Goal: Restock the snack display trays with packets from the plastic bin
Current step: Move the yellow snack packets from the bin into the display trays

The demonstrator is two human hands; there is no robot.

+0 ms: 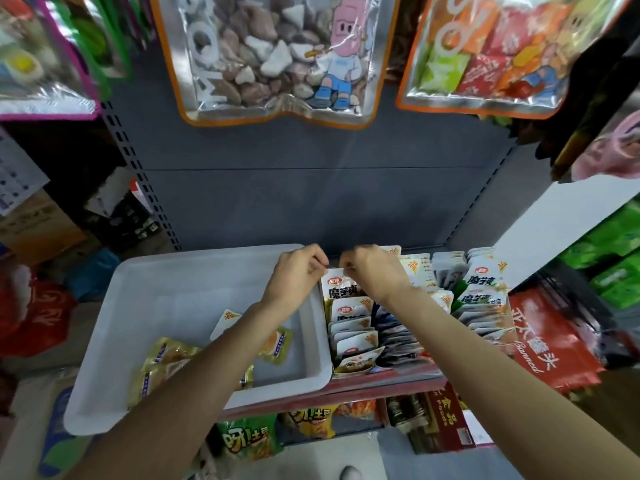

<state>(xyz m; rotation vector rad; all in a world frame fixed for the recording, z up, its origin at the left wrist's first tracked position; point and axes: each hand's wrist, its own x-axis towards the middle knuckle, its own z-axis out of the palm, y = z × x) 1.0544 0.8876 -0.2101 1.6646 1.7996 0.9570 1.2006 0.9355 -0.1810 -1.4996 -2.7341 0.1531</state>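
Packets (pixel 349 317) already stand in rows in the display trays (pixel 408 370) on the shelf, with a second row of white ones (pixel 483 296) further right, so much of the restocking looks done. Both hands work at the back of the nearest row: the left hand (pixel 298 271) and the right hand (pixel 372 271) have curled fingers whose tips pinch the top edge of one white packet (pixel 341 284), apparently seating it upright behind the others. Each grip is thus a pinch on that packet, though the fingertips are small and partly hidden.

The plastic bin (pixel 145 306) sits just left of the trays, its rim touching them. Judging by its bare floor, it is mostly emptied; a few yellow packets (pixel 162 358) lie near its front, partly under the left forearm, and one white packet (pixel 227 320) lies beside them. Those remain to be moved, likely to a different tray than the white row.
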